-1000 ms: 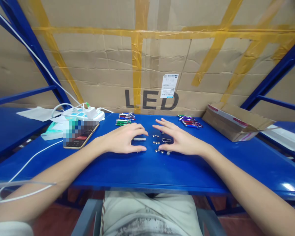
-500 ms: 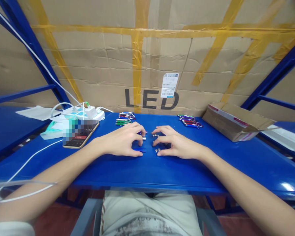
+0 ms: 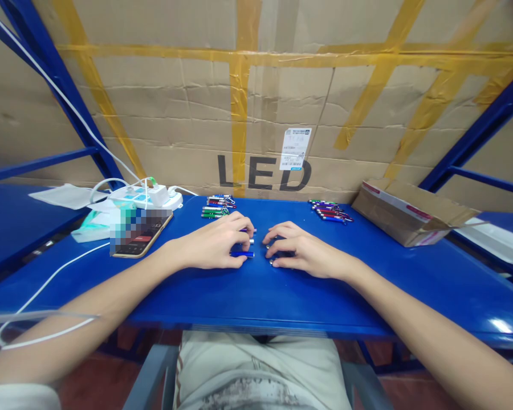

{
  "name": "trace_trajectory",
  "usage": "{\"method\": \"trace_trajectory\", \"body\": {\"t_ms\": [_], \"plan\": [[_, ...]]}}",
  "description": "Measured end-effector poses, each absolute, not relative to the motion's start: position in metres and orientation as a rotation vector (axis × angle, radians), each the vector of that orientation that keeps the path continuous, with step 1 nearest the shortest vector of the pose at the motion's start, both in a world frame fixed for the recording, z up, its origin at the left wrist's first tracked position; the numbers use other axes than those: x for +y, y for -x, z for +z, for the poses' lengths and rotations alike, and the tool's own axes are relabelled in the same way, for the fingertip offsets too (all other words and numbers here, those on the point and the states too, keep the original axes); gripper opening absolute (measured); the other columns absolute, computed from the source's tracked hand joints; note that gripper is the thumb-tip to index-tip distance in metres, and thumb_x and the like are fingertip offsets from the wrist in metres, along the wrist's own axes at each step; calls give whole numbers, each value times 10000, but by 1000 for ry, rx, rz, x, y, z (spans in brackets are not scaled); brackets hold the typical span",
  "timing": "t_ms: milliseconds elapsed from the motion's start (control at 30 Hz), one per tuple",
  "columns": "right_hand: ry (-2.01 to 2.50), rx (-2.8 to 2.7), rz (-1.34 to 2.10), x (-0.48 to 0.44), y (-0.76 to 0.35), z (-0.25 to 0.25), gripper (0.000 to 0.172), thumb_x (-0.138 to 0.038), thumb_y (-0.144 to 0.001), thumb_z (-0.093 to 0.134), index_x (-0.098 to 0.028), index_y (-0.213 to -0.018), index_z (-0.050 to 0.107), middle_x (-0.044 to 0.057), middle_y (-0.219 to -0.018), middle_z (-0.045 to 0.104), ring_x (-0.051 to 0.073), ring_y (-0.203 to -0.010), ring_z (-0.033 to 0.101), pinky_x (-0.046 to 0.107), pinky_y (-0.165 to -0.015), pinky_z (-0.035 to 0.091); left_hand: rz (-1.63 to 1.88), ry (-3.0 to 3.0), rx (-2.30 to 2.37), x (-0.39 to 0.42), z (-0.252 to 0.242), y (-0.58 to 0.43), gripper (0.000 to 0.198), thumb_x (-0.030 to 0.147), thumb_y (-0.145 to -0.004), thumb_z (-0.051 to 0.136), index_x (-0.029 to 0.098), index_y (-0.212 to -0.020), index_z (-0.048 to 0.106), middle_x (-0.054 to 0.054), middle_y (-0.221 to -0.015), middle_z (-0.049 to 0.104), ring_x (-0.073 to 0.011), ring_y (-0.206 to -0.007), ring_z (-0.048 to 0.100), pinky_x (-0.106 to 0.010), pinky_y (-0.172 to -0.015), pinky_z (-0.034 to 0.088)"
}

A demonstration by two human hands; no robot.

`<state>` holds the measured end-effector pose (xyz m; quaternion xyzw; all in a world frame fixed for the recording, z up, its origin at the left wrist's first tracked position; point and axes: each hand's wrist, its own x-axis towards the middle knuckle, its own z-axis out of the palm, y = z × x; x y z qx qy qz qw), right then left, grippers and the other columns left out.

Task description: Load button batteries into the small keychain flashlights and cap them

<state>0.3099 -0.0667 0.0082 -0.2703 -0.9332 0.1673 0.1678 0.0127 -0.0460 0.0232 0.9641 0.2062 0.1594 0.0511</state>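
On the blue table, my left hand (image 3: 220,242) curls over several small metal tubes. Its thumb and bent fingers close around the blue tube (image 3: 243,255), while a silver tube end (image 3: 251,241) and a purple tube (image 3: 250,230) show between the other fingers. My right hand (image 3: 297,247) arches opposite, a short gap away, fingers bent and apart with the tips down on the table. Small round silver pieces, like button cells (image 3: 271,262), lie at its thumb and fingertips. Most of them are hidden under the hand.
Behind my hands lie two groups of small coloured penlights with clips, a left group (image 3: 216,208) and a right group (image 3: 330,211). An open cardboard box (image 3: 395,213) stands at right. At left are a phone (image 3: 143,236), a power strip (image 3: 154,196) and a white cable (image 3: 47,285).
My left thumb has moved up and the blue tube has shifted away from me, nearer the other tubes. My right fingers have drawn in over the silver pieces, covering more of them.
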Motion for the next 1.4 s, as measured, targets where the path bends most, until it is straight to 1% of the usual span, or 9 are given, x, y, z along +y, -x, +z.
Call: {"method": "trace_trajectory", "body": {"t_ms": [133,300,433,600,833,967,1133,1267,1400], "plan": [[761,-2650,490,-71,-306,10,136,-331,-1056,708,-233,-1047,803,108,-1322,709,304,-1340,559,510,-1203,418,599,-2918,662,-44,23,-14,96,272,-983,695,196,-985,753,-110,-1203,693,-295,-1185,624,-506,-1175,489],[769,-2613,496,-74,-302,9,34,-237,-1021,715,-226,-1018,746,86,-1172,734,289,-1233,589,490,-1142,463,609,-2928,684,-41,21,-14,123,302,-996,692,193,-989,749,-117,-1212,688,-304,-1200,589,-551,-1199,465],[784,-2617,481,-77,-301,10,59,-214,-1021,690,-231,-969,713,84,-1158,723,290,-1190,578,496,-1105,479,649,-2918,683,-41,20,-15,110,301,-999,694,209,-995,754,-116,-1231,683,-310,-1237,563,-546,-1195,464],[813,-2600,498,-78,-303,10,52,-246,-1064,642,-236,-1032,682,84,-1135,724,291,-1198,553,471,-1070,492,677,-2916,698,-40,21,-14,104,293,-1010,688,208,-1001,747,-113,-1243,683,-310,-1260,553,-528,-1189,458],[879,-2524,439,-74,-308,9,113,-316,-1105,592,-237,-1051,651,76,-1060,749,266,-1086,623,418,-982,512,721,-2893,716,-39,20,-15,116,308,-1015,692,201,-1025,736,-110,-1249,685,-301,-1250,551,-530,-1190,446],[925,-2462,435,-74,-309,12,75,-306,-1078,632,-250,-1047,674,66,-1107,761,266,-1128,632,406,-983,514,728,-2887,708,-38,19,-15,134,334,-1025,690,206,-1027,730,-103,-1245,683,-294,-1225,556,-506,-1148,469],[973,-2416,464,-72,-308,13,47,-299,-1035,696,-253,-1037,704,48,-1108,773,270,-1113,638,422,-995,504,749,-2848,706,-38,18,-18,130,336,-1016,706,210,-1031,733,-96,-1239,688,-286,-1208,559,-501,-1147,458],[918,-2314,385,-70,-308,13,133,-325,-1023,730,-266,-1142,742,60,-1117,781,284,-1130,638,441,-1014,502,777,-2784,719,-39,18,-21,144,360,-1019,710,222,-1043,743,-88,-1224,695,-279,-1196,569,-495,-1135,457],[863,-2259,303,-69,-308,13,111,-353,-1050,719,-259,-1073,771,60,-1053,789,273,-1058,649,440,-991,485,814,-2716,742,-40,15,-25,171,394,-1019,717,229,-1044,754,-80,-1204,697,-272,-1183,585,-480,-1118,455]]}}
